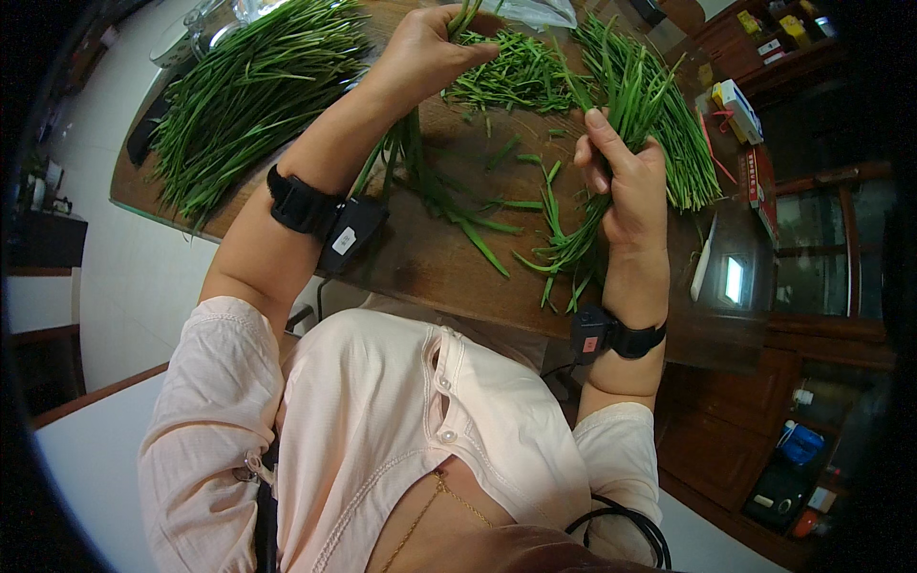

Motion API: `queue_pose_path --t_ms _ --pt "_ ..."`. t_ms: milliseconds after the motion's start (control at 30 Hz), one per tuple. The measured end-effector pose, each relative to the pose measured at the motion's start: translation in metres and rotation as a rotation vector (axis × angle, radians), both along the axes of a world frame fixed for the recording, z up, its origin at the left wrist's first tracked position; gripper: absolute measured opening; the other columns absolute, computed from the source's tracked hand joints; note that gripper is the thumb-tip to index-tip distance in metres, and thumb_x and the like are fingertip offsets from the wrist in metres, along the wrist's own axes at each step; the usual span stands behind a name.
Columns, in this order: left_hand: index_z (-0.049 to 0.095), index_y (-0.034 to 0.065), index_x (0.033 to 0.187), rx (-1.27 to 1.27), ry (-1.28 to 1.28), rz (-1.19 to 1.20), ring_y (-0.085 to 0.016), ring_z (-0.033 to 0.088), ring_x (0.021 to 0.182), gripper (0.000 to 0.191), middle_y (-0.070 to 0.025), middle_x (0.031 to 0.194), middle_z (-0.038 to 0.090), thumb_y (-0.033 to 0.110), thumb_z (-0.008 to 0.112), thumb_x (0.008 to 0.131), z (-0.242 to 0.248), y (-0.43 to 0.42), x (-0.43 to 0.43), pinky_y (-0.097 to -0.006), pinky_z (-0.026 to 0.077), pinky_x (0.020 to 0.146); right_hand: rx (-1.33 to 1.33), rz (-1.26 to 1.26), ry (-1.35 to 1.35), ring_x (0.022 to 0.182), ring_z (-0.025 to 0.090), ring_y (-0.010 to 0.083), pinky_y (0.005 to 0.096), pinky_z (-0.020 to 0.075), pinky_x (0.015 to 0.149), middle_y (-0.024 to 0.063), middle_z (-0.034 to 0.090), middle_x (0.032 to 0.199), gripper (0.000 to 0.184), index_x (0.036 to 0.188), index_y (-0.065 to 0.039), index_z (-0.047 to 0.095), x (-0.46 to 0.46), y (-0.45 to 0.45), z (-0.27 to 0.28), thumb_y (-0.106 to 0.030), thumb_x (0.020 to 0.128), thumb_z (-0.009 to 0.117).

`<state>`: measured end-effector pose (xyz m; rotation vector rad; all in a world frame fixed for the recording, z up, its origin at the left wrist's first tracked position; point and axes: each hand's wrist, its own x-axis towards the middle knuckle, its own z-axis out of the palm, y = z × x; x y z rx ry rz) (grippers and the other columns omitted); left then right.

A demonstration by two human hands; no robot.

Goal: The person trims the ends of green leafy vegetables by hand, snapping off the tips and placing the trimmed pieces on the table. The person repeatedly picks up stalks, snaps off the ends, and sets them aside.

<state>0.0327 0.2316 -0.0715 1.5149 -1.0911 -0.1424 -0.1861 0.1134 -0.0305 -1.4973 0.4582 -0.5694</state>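
Observation:
My left hand (423, 54) is raised over the wooden table (458, 265), its fingers closed around a few green stems, apparently garlic chives (464, 20). Leaves trail down behind that wrist onto the tabletop. In my right hand (627, 175) is a bunch of the same chives (630, 107), gripped at mid-length, with leaf ends drooping below the fist. Between and beyond both hands lies a pile of short chive pieces (526, 75). A large bundle of long chives (251, 107) rests at the left; a smaller bundle (691, 168) lies just past my right hand.
Glassware (215, 29) stands at the far left, and a clear plastic bag (537, 11) at the back. Toward the right are a small box (739, 111), a red book (761, 190) and a slim white object (704, 261). Wooden cabinets (723, 422) stand beyond the right edge.

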Motion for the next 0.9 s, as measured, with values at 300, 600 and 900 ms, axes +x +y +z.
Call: queue_pose_path --t_ms 300,600,900 --pt "0.073 0.0079 0.099 0.070 0.394 -0.222 -0.006 0.054 0.068 0.026 0.0009 0.082 0.067 0.032 0.070 0.089 0.033 0.010 -0.047 -0.0234 0.041 0.060 -0.016 0.111 0.029 0.048 0.049 0.0058 0.0200 0.0320 0.042 0.0020 0.063 0.064 0.018 0.083 -0.005 0.065 0.005 0.010 -0.010 -0.021 0.091 0.068" --pt "0.061 0.0129 0.089 -0.039 0.853 -0.271 -0.005 0.031 0.046 0.025 0.0090 0.059 0.039 0.035 0.057 0.097 0.040 0.009 -0.035 -0.0217 0.022 0.044 0.095 0.080 -0.096 0.049 0.048 0.0089 0.0231 0.0355 0.045 0.0080 0.066 0.070 0.021 0.097 -0.004 0.065 0.006 0.011 -0.010 -0.024 0.097 0.059" --pt "0.057 0.0104 0.096 -0.304 1.012 -0.342 -0.005 0.028 0.046 0.029 0.0075 0.059 0.036 0.039 0.053 0.099 0.030 0.011 -0.016 -0.0218 0.020 0.043 0.332 -0.063 -0.176 0.080 0.069 0.0241 0.0353 0.0554 0.070 0.0159 0.070 0.092 0.023 0.100 0.001 0.065 0.008 0.010 0.000 -0.018 0.099 0.052"
